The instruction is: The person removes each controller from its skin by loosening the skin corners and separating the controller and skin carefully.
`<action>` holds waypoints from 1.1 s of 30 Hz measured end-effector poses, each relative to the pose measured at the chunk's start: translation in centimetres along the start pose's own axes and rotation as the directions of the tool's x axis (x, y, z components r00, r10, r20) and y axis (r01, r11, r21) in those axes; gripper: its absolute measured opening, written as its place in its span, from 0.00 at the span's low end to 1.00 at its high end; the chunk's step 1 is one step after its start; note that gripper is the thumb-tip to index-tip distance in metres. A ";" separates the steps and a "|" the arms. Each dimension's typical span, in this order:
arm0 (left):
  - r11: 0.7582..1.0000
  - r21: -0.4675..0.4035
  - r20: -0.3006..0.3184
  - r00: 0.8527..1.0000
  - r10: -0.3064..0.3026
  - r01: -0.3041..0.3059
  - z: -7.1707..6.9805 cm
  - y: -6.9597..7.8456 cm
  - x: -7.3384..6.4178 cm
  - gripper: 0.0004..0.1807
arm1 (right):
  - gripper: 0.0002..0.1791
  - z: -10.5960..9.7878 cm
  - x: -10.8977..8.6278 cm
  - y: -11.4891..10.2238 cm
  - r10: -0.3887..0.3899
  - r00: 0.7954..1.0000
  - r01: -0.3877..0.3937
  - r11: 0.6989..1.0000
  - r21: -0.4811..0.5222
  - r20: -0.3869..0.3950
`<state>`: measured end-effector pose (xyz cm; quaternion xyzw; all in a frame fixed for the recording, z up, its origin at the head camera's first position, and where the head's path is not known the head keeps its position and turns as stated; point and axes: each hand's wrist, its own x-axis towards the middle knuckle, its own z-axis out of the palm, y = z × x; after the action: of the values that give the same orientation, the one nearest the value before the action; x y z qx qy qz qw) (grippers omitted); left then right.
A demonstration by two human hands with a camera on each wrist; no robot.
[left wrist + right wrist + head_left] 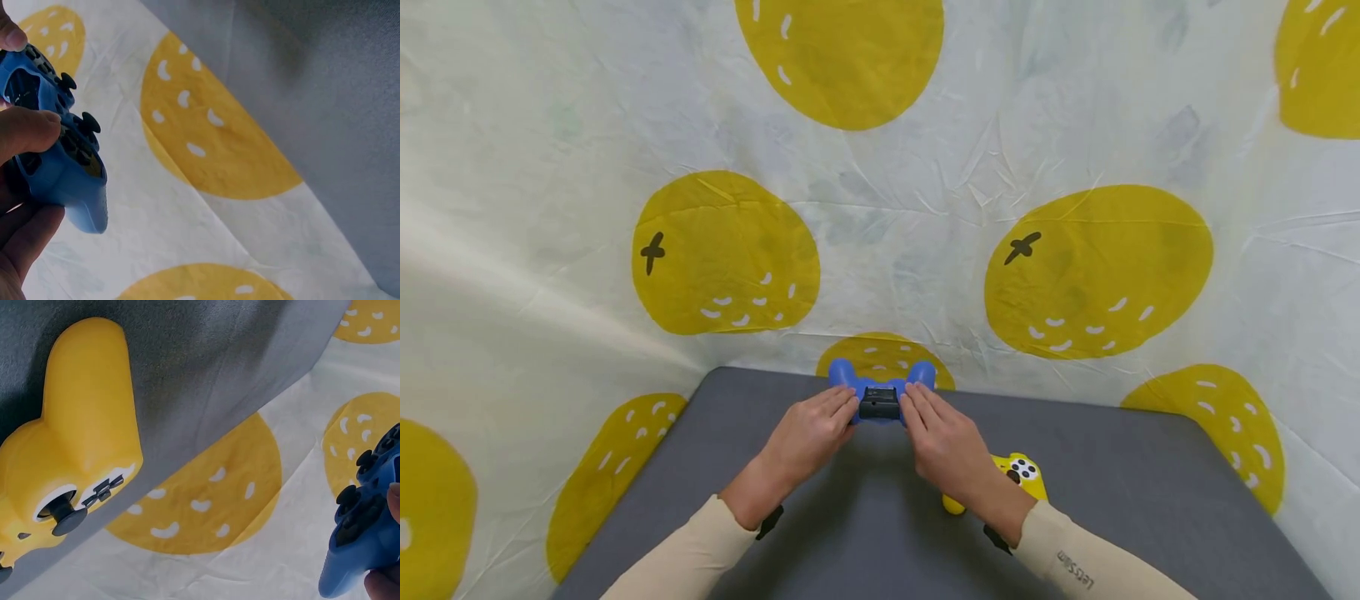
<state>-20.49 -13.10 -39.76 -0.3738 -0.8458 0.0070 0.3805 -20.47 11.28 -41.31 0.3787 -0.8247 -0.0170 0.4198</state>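
Both my hands hold a blue game controller (842,373) out in front of me above the table, its two grips pointing away. A black rectangular piece (880,404) sits in its middle, between the hands. My left hand (812,429) grips one side; in the left wrist view its thumb (31,130) lies over the controller (75,187) with fingers beneath. On the other side my right hand (949,442) grips the controller, mostly cut off in the right wrist view. Below the right wrist lies a yellow game controller (1030,477), partly hidden by that arm, thumbsticks up.
A dark grey table (760,433) spreads under the hands. White cloth (895,275) printed with yellow fruit shapes hangs behind it and along both sides, close to the table's edges.
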 end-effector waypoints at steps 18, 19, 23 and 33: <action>0.999 0.037 -0.065 0.998 0.016 -0.014 1.3 0.5 -1.0 0.25 | 0.31 0.6 -0.7 -0.2 -0.019 1.000 0.019 1.000 -0.013 -0.001; 0.999 0.042 -0.071 0.997 0.019 -0.016 1.4 0.5 -1.1 0.25 | 0.31 0.6 -0.7 -0.3 -0.023 1.000 0.023 1.000 -0.013 -0.004; 0.998 0.061 -0.096 0.995 0.030 -0.025 1.7 0.6 -1.3 0.23 | 0.27 0.9 -1.0 -0.4 -0.050 0.999 0.050 0.999 -0.016 -0.018; 0.993 0.106 -0.105 0.992 0.063 -0.052 2.3 0.9 -2.4 0.22 | 0.22 1.7 -1.6 -0.8 -0.083 0.995 0.082 0.996 -0.026 -0.050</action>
<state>-20.41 -13.33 -43.16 -0.3780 -0.8114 0.0413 0.4439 -20.62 11.24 -43.76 0.4079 -0.7972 -0.0345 0.4439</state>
